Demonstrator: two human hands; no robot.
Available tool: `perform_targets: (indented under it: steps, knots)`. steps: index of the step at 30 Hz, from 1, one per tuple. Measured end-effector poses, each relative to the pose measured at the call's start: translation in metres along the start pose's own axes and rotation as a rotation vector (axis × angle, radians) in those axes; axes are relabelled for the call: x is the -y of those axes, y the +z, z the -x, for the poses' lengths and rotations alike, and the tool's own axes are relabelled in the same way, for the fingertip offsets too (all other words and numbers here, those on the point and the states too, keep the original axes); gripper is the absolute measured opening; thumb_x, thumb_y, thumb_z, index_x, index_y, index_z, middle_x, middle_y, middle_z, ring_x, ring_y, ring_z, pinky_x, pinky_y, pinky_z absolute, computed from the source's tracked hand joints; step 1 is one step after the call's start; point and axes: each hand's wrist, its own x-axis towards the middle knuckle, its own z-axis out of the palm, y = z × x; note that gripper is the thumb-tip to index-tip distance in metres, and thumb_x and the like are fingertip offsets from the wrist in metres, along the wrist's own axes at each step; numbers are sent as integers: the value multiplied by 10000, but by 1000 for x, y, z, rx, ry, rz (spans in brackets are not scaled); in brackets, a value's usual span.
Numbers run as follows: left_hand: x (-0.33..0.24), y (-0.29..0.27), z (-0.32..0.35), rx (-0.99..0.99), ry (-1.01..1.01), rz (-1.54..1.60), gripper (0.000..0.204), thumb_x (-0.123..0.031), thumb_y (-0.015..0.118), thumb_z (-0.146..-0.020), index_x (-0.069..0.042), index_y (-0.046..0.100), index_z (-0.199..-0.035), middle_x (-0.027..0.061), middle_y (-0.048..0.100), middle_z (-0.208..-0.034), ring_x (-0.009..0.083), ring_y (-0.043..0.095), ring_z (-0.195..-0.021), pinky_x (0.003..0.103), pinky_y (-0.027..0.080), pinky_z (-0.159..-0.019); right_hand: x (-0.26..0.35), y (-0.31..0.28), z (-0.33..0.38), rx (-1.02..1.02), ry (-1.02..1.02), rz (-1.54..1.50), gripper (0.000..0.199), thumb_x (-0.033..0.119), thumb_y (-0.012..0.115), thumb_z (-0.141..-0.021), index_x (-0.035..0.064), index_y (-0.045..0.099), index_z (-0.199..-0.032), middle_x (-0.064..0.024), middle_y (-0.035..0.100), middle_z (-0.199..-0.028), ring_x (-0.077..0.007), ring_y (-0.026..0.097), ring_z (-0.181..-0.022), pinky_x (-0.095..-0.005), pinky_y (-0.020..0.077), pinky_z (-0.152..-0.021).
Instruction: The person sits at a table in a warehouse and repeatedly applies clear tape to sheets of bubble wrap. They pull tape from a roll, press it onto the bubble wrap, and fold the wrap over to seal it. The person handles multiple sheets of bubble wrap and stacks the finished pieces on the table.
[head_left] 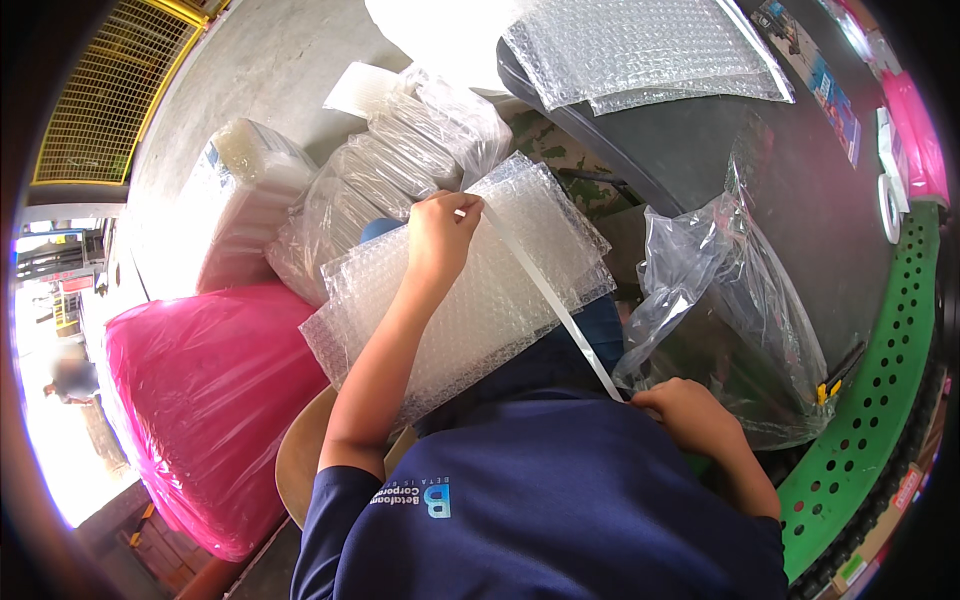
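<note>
1. Pinching one end of a long clear tape strip (545,290), the left hand (440,235) has its fingers closed on it at the upper edge of a bubble-wrapped bundle (480,290).
2. The right hand (690,415) is curled shut around the strip's other end, low and close to the body; whether it holds a roll underneath cannot be told.
3. The strip runs taut and slanting between the two hands, across the bundle's right part.
4. The bundle lies on the person's lap, tilted, above the dark blue shirt (540,500).
5. A crumpled clear plastic bag (730,310) sits just right of the bundle, against the dark tabletop (800,200).
6. Loose bubble wrap sheets (640,50) lie on the tabletop's far part.
7. A pink plastic bag (200,400) stands at the left, with wrapped clear packages (400,160) behind the bundle.
</note>
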Motion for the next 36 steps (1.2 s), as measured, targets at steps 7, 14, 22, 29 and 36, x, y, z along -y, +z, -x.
perform_targets:
  steps: [7,14,22,29,36]
  knots:
    - [1,1,-1,-1,0,0,146,-99,707,-819,8,731,-915,146,695,-793,181,665,-627,287,515,-595,10,-9,6,29,20,-14,191,203,623,-812,126,711,-964,-169,672,-813,-369,650,-790,-455,515,-721]
    - [0,1,0,0,3,-7,145,-102,706,-820,8,729,-912,145,692,-787,186,663,-623,290,512,-590,28,-24,13,92,95,38,225,116,626,-766,76,694,-977,-145,665,-863,-351,642,-833,-433,506,-744]
    - [5,3,0,-21,22,-8,137,-101,707,-818,3,731,-905,147,693,-787,188,672,-620,283,513,-584,45,-43,30,7,19,127,180,177,605,-861,95,716,-978,-133,665,-793,-336,656,-759,-441,523,-709]
    - [8,6,1,-32,40,-11,136,-100,712,-815,3,730,-902,148,692,-787,193,675,-622,285,515,-588,34,-29,15,86,107,94,253,98,634,-754,93,703,-998,-136,662,-860,-342,644,-841,-430,512,-766]
    - [6,7,0,-26,26,-43,142,-99,715,-811,8,731,-902,149,691,-781,201,675,-625,292,518,-594,28,-25,8,100,84,93,244,145,634,-778,104,710,-1007,-136,673,-867,-337,650,-853,-420,516,-776]
